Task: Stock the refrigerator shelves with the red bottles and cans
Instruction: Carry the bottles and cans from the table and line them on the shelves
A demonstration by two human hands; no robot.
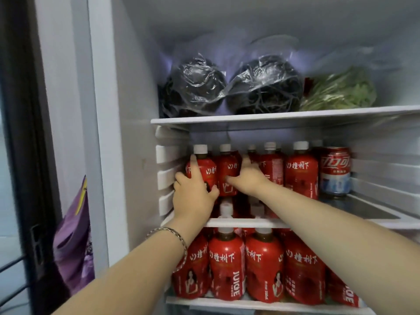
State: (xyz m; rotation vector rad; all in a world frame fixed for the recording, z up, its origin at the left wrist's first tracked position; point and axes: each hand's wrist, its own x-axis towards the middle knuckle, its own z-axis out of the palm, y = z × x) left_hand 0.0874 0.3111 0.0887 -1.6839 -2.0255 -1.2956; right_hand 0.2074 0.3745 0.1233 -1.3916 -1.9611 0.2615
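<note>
On the middle shelf (245, 222), left hand (195, 194) grasps the end bottle (204, 171); right hand (247, 178) grasps its neighbour (228, 169).

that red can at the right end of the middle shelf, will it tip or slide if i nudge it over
The red can stands upright on its flat base, short and wide, so it probably slides rather than tips. The middle shelf beside it looks smooth and glossy, which likely helps sliding. Laid on its side, its round body would probably roll.

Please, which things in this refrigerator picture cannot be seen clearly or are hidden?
- Head view: rear bottles on the middle shelf, hidden by the front row.
- Dark contents of the two plastic bags, blurred by wrinkled film.
- Lowest shelf's right bottle, partly covered by the right forearm.
- Left bottle's label, covered by the left hand.
</note>
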